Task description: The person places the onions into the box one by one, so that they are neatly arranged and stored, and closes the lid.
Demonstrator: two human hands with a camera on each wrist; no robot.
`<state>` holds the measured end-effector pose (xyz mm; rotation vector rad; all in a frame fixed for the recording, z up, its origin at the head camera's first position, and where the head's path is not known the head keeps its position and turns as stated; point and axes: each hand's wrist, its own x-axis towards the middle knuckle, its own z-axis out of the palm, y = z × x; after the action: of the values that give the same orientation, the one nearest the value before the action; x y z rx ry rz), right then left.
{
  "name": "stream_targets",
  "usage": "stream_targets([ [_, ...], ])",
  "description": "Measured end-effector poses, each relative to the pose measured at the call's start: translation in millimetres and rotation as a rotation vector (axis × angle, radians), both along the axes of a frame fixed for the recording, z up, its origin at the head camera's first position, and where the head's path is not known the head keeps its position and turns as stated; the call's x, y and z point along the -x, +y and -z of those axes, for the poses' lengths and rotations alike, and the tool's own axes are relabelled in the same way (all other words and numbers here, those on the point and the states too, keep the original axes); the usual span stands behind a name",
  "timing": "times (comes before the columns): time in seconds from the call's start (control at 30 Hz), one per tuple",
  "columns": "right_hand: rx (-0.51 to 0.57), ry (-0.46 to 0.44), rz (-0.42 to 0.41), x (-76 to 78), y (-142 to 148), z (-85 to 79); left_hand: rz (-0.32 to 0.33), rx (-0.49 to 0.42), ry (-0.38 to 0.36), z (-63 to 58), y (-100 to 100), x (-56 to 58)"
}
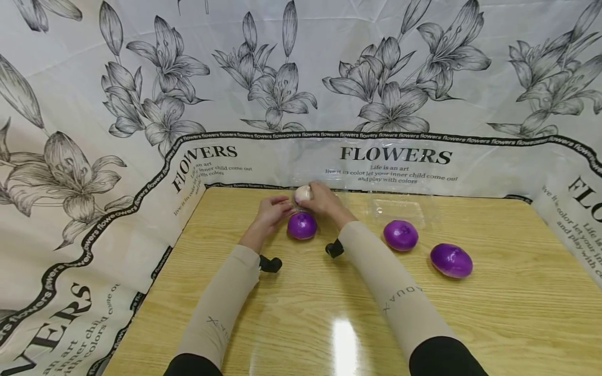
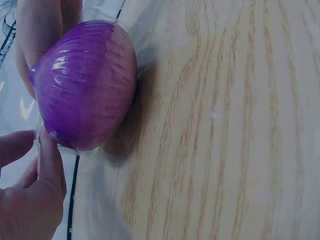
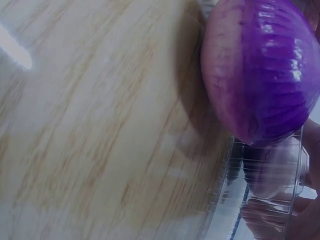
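Pinching a clear container [image 3: 297, 187] are left fingers [image 2: 48, 159]; right fingers [image 1: 317, 190] grip a pale onion [image 1: 303, 194] behind its wall.

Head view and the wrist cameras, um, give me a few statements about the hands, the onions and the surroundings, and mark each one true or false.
1. The right hand grips a pale round item. True.
2. The left hand is clutching a purple onion. False: its thumb and finger pinch the edge of a clear plastic box.
3. Two purple onions lie to the right of the right forearm. True.
4. The table is covered by a black cloth. False: its light wood-grain surface shows.
5. The backdrop bears the word FLOWERS. True.
6. Both forearms are bare. False: beige sleeves cover them.
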<state>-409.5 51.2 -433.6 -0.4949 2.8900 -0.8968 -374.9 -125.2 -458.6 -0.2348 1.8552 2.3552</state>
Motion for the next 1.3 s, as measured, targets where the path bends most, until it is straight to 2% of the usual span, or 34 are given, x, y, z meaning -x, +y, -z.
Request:
stream_targets([
  [0.5,-0.046,-0.004,0.024,-4.3,14.2,-6.9,-0.012,-0.007,-0.011,3.4,1.4,2.0],
  [0.63,-0.076,0.011,0.015,-9.7,17.6,-10.5,-0.013,-0.014,-0.016,3.0,1.0,1.0],
  [1.3,-0.077,0.077,-0.046,-40.0,38.9,-26.2,-0.013,-0.025,-0.024,0.4,0.5,2.3],
])
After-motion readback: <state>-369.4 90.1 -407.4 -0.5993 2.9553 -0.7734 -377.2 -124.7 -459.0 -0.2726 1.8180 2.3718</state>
